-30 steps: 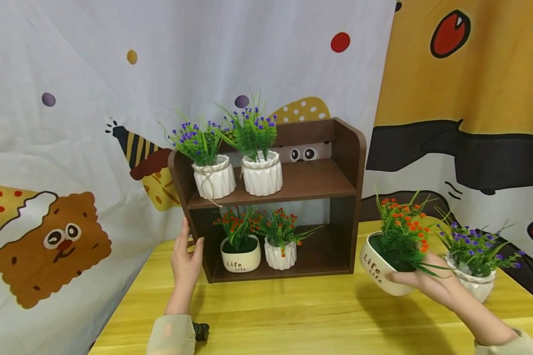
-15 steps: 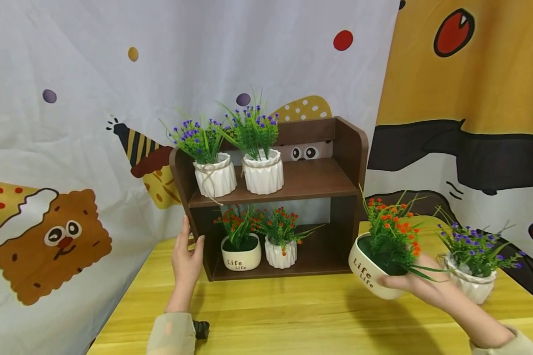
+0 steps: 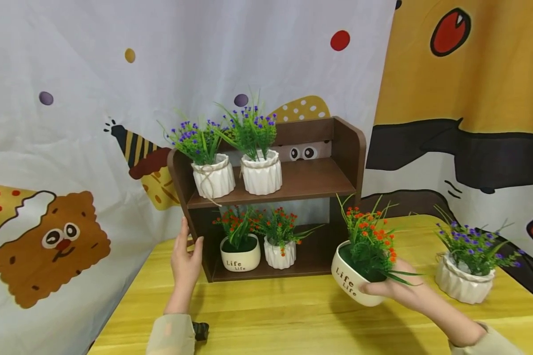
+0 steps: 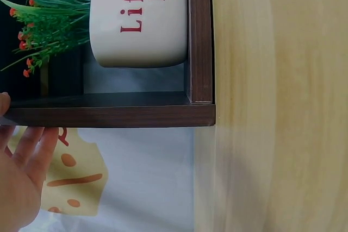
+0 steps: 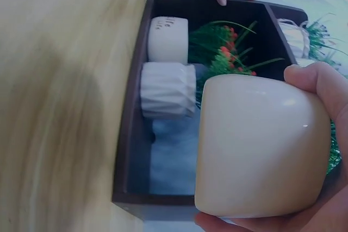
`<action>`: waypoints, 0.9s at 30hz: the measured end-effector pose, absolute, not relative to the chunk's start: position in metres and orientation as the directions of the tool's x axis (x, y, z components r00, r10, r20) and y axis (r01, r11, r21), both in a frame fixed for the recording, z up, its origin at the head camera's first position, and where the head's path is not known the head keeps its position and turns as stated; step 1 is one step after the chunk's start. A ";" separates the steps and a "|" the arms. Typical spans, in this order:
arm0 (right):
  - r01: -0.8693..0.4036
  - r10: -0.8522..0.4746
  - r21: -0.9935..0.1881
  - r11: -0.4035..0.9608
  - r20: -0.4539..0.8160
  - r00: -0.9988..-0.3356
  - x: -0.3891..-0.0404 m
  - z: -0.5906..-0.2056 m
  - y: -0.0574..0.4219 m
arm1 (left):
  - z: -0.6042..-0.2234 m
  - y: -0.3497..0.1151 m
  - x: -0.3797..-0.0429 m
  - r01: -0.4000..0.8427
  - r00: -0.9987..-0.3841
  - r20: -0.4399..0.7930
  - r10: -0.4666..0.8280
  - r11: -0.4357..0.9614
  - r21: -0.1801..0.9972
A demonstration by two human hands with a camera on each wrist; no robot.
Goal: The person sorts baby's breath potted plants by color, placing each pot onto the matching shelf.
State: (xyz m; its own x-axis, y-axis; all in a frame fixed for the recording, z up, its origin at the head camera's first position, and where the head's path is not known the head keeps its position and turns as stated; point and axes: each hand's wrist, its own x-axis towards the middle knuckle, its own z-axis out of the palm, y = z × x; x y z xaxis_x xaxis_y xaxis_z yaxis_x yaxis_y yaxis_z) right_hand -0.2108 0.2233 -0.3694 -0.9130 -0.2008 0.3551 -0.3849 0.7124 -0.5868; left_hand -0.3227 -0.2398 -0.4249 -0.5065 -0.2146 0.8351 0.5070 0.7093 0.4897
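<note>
My right hand (image 3: 404, 283) grips a cream oval flowerpot (image 3: 351, 281) marked "Life", with orange flowers and tilted grass, in front of the lower right of a brown two-tier shelf (image 3: 311, 178). The right wrist view shows the pot's (image 5: 261, 145) plain side, thumb at one end and fingers at the other. My left hand (image 3: 186, 261) rests against the shelf's left side, fingers straight along the outside, thumb (image 4: 4, 103) at the front edge. On the lower tier stand another "Life" pot (image 3: 240, 259) and a white ribbed pot (image 3: 280, 254), both with red flowers.
Two white ribbed pots (image 3: 214, 177) with purple flowers stand on the upper tier, at the left. Another purple-flowered white pot (image 3: 464, 281) is on the yellow wooden table (image 3: 257, 315) at the right. A printed curtain (image 3: 115, 88) hangs behind.
My right hand has carried the cream pot leftward, away from the purple-flowered pot on the table and across the shelf's right edge in view. The left hand stays put.
</note>
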 end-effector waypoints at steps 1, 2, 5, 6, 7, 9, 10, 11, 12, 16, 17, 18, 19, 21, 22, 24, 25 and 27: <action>-0.387 -0.203 -0.590 0.709 0.354 -0.913 -0.212 -0.371 0.221 | -0.425 -0.240 -0.323 0.506 -0.505 0.835 -0.218 0.709 0.491; -0.388 -0.204 -0.591 0.707 0.355 -0.912 -0.213 -0.373 0.218 | -0.425 -0.240 -0.322 0.505 -0.504 0.835 -0.219 0.710 0.491; -0.408 -0.217 -0.579 0.706 0.371 -0.903 -0.217 -0.379 0.212 | -0.425 -0.240 -0.322 0.509 -0.497 0.840 -0.218 0.711 0.486; -0.407 -0.217 -0.577 0.708 0.371 -0.903 -0.218 -0.380 0.210 | -0.425 -0.240 -0.322 0.512 -0.495 0.842 -0.215 0.711 0.482; -0.412 -0.222 -0.576 0.706 0.372 -0.901 -0.219 -0.382 0.209 | -0.425 -0.240 -0.322 0.516 -0.491 0.844 -0.213 0.710 0.479; -0.422 -0.233 -0.578 0.699 0.373 -0.898 -0.221 -0.384 0.206 | -0.425 -0.240 -0.322 0.522 -0.487 0.848 -0.210 0.708 0.475; -0.421 -0.236 -0.592 0.687 0.366 -0.900 -0.223 -0.386 0.205 | -0.425 -0.240 -0.322 0.524 -0.485 0.849 -0.210 0.708 0.474; -0.419 -0.237 -0.603 0.679 0.360 -0.902 -0.224 -0.386 0.204 | -0.425 -0.240 -0.322 0.526 -0.484 0.849 -0.210 0.706 0.474; -0.425 -0.242 -0.613 0.667 0.361 -0.901 -0.225 -0.388 0.203 | -0.425 -0.240 -0.322 0.526 -0.483 0.850 -0.210 0.706 0.474; -0.426 -0.242 -0.675 0.602 0.354 -0.903 -0.232 -0.393 0.200 | -0.426 -0.240 -0.324 0.521 -0.477 0.853 -0.212 0.713 0.469; -0.433 -0.243 -0.678 0.594 0.362 -0.900 -0.234 -0.394 0.199 | -0.426 -0.240 -0.324 0.519 -0.474 0.854 -0.212 0.716 0.466; -0.438 -0.244 -0.684 0.583 0.367 -0.898 -0.236 -0.396 0.198 | -0.426 -0.241 -0.324 0.518 -0.472 0.856 -0.213 0.718 0.464; -0.440 -0.244 -0.694 0.570 0.368 -0.897 -0.238 -0.397 0.197 | -0.426 -0.241 -0.324 0.517 -0.469 0.857 -0.213 0.720 0.462; -0.437 -0.239 -0.713 0.548 0.367 -0.899 -0.242 -0.400 0.196 | -0.426 -0.241 -0.324 0.515 -0.468 0.858 -0.212 0.724 0.459; -0.444 -0.241 -0.704 0.553 0.375 -0.895 -0.244 -0.401 0.195 | -0.427 -0.241 -0.324 0.516 -0.467 0.859 -0.210 0.724 0.458; -0.454 -0.244 -0.703 0.547 0.385 -0.890 -0.248 -0.404 0.194 | -0.427 -0.241 -0.324 0.517 -0.465 0.861 -0.207 0.726 0.454; -0.455 -0.242 -0.706 0.543 0.387 -0.890 -0.250 -0.406 0.193 | -0.426 -0.241 -0.324 0.518 -0.466 0.860 -0.206 0.725 0.454; -0.468 -0.241 -0.694 0.547 0.405 -0.882 -0.254 -0.409 0.192 | -0.426 -0.240 -0.324 0.523 -0.468 0.859 -0.205 0.720 0.457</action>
